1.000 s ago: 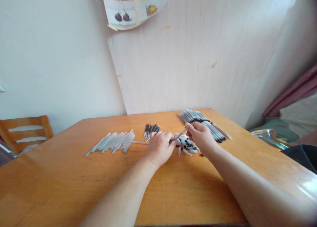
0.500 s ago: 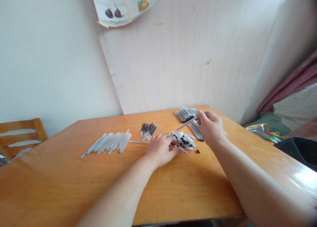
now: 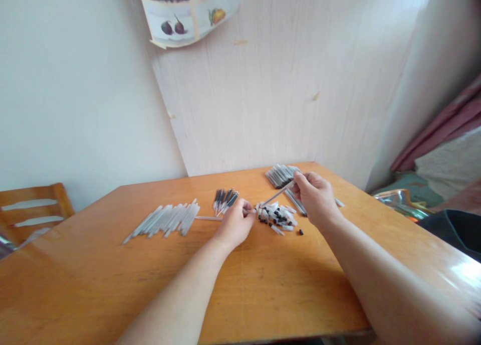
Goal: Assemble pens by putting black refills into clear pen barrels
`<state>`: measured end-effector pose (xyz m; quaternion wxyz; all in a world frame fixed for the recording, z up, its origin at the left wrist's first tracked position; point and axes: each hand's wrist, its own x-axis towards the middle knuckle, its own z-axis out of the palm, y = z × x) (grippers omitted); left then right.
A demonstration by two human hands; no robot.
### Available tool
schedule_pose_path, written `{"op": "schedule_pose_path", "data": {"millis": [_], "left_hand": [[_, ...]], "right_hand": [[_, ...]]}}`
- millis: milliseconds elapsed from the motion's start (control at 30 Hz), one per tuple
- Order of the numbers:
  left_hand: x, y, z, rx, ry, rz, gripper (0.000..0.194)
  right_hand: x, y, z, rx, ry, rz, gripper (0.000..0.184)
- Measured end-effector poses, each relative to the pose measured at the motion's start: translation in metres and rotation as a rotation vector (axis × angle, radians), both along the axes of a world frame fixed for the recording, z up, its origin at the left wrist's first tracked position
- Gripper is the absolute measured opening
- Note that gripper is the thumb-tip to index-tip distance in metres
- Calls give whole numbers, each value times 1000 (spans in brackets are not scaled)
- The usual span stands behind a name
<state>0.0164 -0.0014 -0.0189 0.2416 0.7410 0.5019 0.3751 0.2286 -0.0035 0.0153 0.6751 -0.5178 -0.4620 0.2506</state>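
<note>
My right hand (image 3: 314, 197) is closed on a thin pen barrel (image 3: 274, 196) that slants down to the left over a small heap of pen caps and tips (image 3: 280, 217). My left hand (image 3: 236, 222) is pinched on a small piece at the heap's left edge, close to the barrel's lower end. A row of grey pen barrels (image 3: 165, 218) lies to the left. A little bundle of dark refills (image 3: 224, 199) sits behind my left hand. A stack of finished pens (image 3: 281, 177) lies behind my right hand.
The orange wooden table (image 3: 112, 280) stands against a pale wall panel. A wooden chair (image 3: 33, 207) is at the far left. A fruit poster (image 3: 188, 11) hangs above. Bedding and a dark bin (image 3: 456, 232) are at the right.
My right hand came back from the finished stack toward the cap heap with the barrel. My left hand lifted from the heap into a pinch near the barrel's end.
</note>
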Motion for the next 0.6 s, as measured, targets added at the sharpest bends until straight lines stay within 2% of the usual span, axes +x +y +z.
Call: {"op": "schedule_pose_path", "data": {"millis": [100,267,433,600], "left_hand": [[-5,6,4,-155,-359,51,32],[-13,11,6,-351,-742,150,19],[-17,15,4,-427,-892,190,15],[-15,13,7,-474,-967,169,9]], "right_hand": [[-7,-5,0,-7,33,139,37],[-18,-12,0,-12,54,315,34],[-22,-15,-1,-12,26,382,33],[-24,-15,-3,-3,-20,408,32]]}}
